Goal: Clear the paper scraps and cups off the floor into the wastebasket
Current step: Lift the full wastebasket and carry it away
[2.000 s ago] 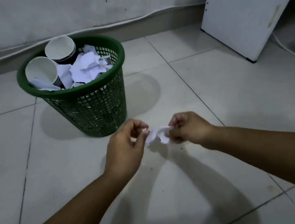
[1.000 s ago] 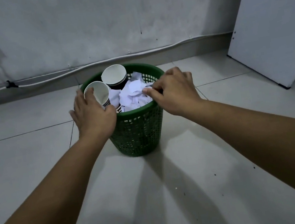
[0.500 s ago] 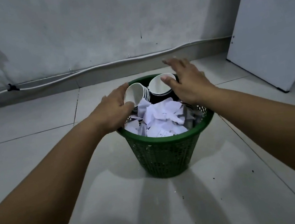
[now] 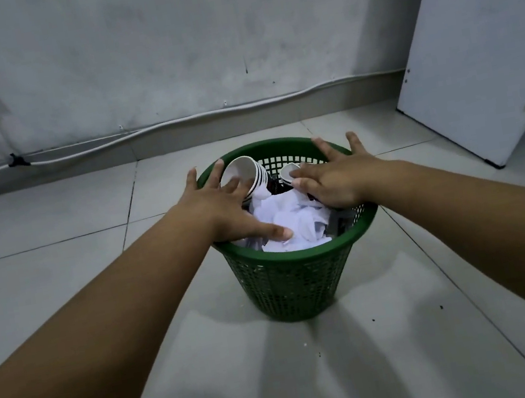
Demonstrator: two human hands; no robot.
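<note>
Both hands are now lowering onto the wastebasket (image 4: 296,273): left hand (image 4: 221,207) and right hand (image 4: 335,183), fingers spread, are pressing cups (image 4: 243,174) and paper scraps (image 4: 296,224) down; clearing is nearly finishing.

Wastebasket (image 4: 299,283): green plastic, open lattice wall, smooth solid rim, slight sheen.
Paper scraps (image 4: 296,222): white paper, crumpled, matt.
Cups (image 4: 243,176): white paper, smooth inside, stacked.
Floor (image 4: 58,274): pale glazed tiles, glossy, speckled with grit.
Wall (image 4: 159,49): painted plaster, matt, scuffed.
</note>
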